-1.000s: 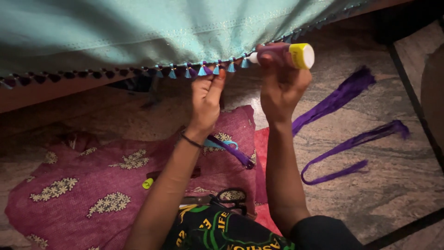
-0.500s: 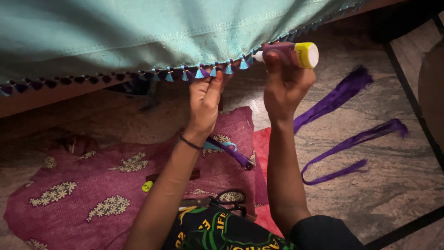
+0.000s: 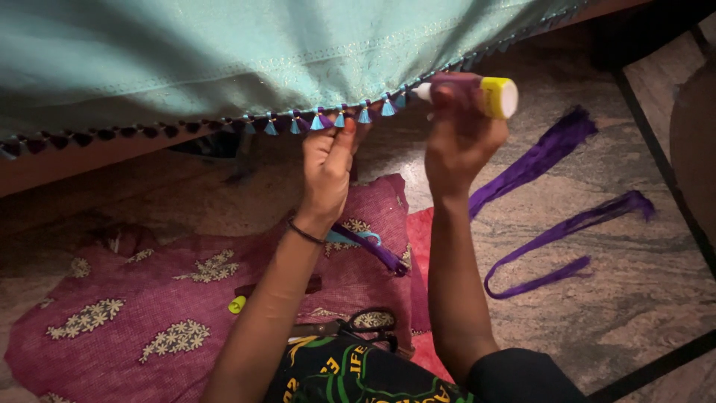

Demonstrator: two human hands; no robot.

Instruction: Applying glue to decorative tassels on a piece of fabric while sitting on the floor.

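A magenta cotton cloth with cream floral embroidery (image 3: 149, 328) lies spread on the stone floor at lower left; a small yellow-green cap (image 3: 237, 304) rests on it, and a pair of black-handled scissors (image 3: 365, 325) lies at its near edge. Above, a pale turquoise woven fabric (image 3: 224, 60) hangs across the top of the view, its lower hem carrying a row of small turquoise-and-purple tassels (image 3: 328, 119). The left hand (image 3: 327, 168) is raised to this hem, fingers closed, thumb and fingertips pinching the fabric edge at the tassels. Just beside it, the right hand (image 3: 459, 142) grasps a small purple glue bottle with a yellow end (image 3: 477, 93), held sideways with its white nozzle touching the hem at the last turquoise tassel. A short bundle of purple and turquoise thread (image 3: 369, 242) lies on the magenta cloth beneath the wrists. At right, two long purple thread strands (image 3: 552, 149) lie loose on the grey stone floor (image 3: 626, 313).
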